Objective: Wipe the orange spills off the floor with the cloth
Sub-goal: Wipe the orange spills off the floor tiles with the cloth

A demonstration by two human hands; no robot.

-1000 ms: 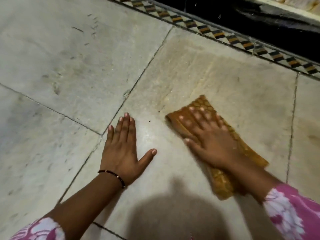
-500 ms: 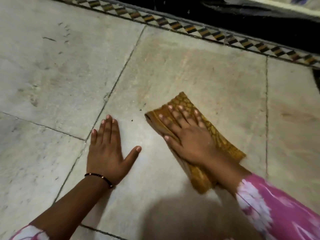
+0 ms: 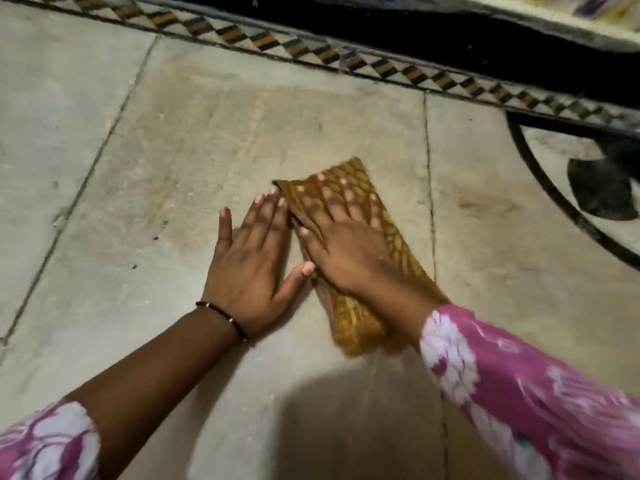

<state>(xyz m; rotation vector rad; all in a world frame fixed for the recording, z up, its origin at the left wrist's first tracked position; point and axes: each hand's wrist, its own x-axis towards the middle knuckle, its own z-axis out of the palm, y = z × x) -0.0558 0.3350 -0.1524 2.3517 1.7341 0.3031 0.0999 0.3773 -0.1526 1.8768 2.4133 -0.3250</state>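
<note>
A folded mustard-yellow patterned cloth (image 3: 356, 317) lies flat on the pale stone floor (image 3: 173, 168). My right hand (image 3: 341, 244) presses down on its upper half with the fingers spread; the hand is blurred by motion. My left hand (image 3: 251, 268) rests palm down on the floor just left of the cloth, fingers apart, its thumb tip touching the cloth's edge. A faint orange-brown stain (image 3: 481, 206) shows on the tile to the right of the cloth. A few small dark specks (image 3: 156, 237) dot the floor left of my left hand.
A patterned tile border (image 3: 381, 67) runs along the far side, with a dark strip (image 3: 450, 32) beyond it. A black inlaid curve and a dark shape (image 3: 602, 188) mark the floor at the far right. My shadow (image 3: 346, 427) falls near the bottom.
My right hand and the cloth have closed the gap to my left hand, which now touches the cloth. The view has swung right, showing the black floor inlay.
</note>
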